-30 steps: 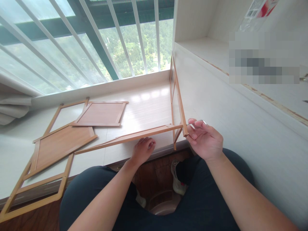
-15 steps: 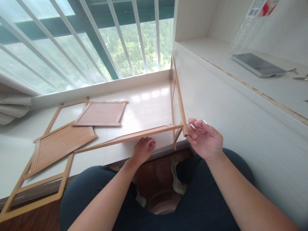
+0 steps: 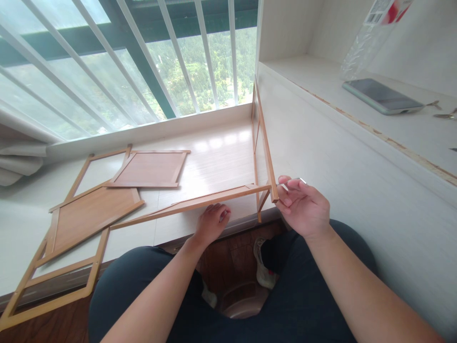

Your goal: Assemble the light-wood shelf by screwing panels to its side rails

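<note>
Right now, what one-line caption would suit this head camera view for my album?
Right hand turns a small metal tool at a wooden frame corner while left hand steadies the rail.

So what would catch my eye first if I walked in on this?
Probably the right hand at the centre, pinching a thin metal tool against the corner of an upright wooden frame, with the left hand steadying the frame's lower rail. To the left, flat wooden panels lie on the white sill under the barred window.
</note>
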`<state>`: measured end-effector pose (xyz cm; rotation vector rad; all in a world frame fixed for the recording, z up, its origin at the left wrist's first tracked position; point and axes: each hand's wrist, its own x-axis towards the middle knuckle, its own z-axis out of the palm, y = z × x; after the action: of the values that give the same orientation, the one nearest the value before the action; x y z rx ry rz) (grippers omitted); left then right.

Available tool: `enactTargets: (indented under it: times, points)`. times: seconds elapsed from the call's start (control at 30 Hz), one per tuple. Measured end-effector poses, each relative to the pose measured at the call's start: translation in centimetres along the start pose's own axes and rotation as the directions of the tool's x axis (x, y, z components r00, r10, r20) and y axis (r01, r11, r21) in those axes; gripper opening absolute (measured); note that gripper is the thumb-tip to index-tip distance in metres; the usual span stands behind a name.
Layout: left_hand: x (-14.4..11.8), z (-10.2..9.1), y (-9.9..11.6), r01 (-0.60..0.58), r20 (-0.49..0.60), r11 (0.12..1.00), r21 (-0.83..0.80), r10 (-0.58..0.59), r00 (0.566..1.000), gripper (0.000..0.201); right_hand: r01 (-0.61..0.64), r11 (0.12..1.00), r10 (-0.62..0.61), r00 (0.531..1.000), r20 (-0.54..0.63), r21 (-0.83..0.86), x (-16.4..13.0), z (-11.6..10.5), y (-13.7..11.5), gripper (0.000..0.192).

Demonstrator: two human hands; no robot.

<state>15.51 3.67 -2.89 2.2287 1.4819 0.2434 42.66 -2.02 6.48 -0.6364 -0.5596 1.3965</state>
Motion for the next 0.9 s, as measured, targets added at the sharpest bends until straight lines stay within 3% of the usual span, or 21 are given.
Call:
enactTargets:
  times: [0.9]
  points:
    - [0.02,0.08,-0.06,0.009,0.011,1.0,-0.009,-0.009,1.0,0.019,0.005,1.0,-0.005,1.0,0.018,-0.022,-0.04,0.12,-0.03,0.015]
